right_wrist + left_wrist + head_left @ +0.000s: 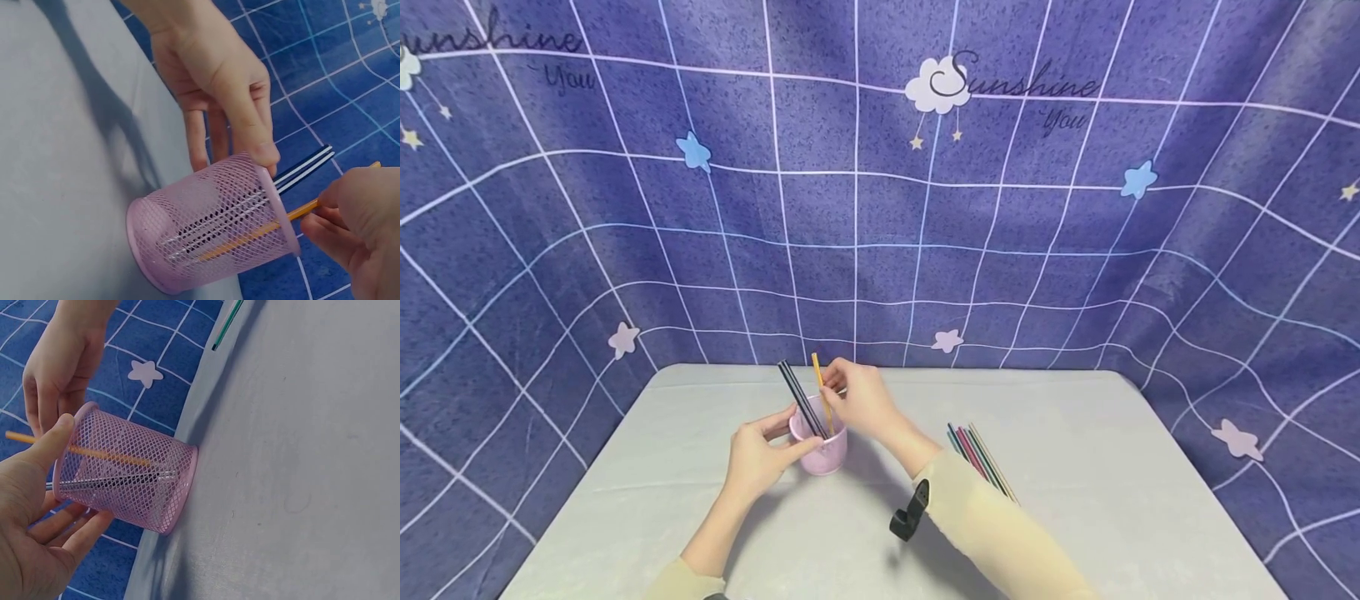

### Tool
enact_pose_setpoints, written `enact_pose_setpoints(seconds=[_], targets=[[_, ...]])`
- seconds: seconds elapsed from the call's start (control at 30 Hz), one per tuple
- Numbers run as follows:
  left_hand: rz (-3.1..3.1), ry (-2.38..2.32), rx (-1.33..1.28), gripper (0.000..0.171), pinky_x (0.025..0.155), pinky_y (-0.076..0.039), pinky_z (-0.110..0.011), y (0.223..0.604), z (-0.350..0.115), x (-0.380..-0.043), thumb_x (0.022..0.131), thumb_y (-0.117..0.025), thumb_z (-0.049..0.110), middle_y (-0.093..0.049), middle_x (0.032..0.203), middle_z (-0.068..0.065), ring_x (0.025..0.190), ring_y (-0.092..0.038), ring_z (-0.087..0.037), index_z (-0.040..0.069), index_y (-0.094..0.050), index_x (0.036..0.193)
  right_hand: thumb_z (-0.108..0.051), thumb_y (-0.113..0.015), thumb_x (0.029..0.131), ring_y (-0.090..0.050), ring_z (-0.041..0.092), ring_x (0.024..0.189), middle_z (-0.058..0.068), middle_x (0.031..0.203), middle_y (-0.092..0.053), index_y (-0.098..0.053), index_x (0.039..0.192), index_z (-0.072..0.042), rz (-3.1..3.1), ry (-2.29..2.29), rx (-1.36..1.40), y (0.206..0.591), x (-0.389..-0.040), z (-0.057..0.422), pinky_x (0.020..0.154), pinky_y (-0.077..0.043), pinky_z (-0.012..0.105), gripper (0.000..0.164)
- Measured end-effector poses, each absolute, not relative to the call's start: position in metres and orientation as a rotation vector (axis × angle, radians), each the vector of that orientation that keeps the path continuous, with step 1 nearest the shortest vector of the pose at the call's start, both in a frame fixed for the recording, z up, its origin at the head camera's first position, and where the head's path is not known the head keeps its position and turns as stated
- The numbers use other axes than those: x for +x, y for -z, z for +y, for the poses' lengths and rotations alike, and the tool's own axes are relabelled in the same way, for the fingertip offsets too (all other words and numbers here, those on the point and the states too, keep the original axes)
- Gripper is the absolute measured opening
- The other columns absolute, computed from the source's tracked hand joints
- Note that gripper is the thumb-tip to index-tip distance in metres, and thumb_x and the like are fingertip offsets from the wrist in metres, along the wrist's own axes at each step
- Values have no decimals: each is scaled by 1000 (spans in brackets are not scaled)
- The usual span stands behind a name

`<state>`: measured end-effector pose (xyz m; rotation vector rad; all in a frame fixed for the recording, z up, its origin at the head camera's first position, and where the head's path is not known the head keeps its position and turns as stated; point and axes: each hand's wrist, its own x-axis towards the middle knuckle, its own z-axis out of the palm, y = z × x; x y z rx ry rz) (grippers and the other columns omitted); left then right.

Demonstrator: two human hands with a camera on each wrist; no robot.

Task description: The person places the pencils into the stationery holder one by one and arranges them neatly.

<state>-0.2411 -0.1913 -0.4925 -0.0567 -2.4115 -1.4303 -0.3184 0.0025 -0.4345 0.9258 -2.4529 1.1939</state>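
Note:
A pink mesh pen holder [824, 460] stands upright on the table. My left hand [762, 457] grips it near the rim, thumb on the near side and fingers round the other side. My right hand [867, 403] is above the rim and pinches an orange-yellow pencil [305, 209] between thumb and fingers. The pencil's lower part is inside the holder, visible through the mesh in both wrist views. Two dark pencils with light stripes [795, 388] lean in the holder beside it, their tops sticking out to the left in the head view.
Several coloured pencils [973, 454] lie side by side on the white-covered table [1075, 442], right of the holder and partly hidden by my right forearm. A blue-purple grid-patterned cloth [880, 275] hangs behind the table and along its sides.

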Motion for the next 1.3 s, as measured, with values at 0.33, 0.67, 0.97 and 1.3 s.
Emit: enact_pose_setpoints(seconds=[0.33,0.67,0.97,1.3], targets=[[-2406,1431,-62,70,90,-66,-49,492,-191,-241,75,-99,29,-80,118,-15,111,-79,-35,5,-73,135,-4,-75,96,-78,15,80,8,89,-80,-71,96,-5,-2484,-1045,897,437,-319,-12,72,-60,12,4],[-2422,1396,-56,70,85,-68,-36,491,-191,-241,73,-100,32,-81,116,-12,109,-79,-33,8,-74,134,-10,-76,96,-76,9,77,2,89,-82,-75,97,-7,-2525,-914,874,436,-319,-25,71,-59,12,3],[-2425,1400,-73,69,85,-68,-44,493,-192,-241,74,-99,31,-81,116,-13,109,-79,-35,9,-74,134,-9,-75,96,-77,8,76,2,89,-83,-80,98,-8,-2500,-851,872,440,-319,-27,71,-60,13,5],[-2406,1416,-60,70,93,-65,-51,492,-191,-241,73,-100,29,-81,116,-13,109,-79,-33,7,-74,134,-3,-73,94,-79,14,76,7,90,-83,-78,101,-4,-2455,-953,840,422,-321,0,71,-61,15,9]])
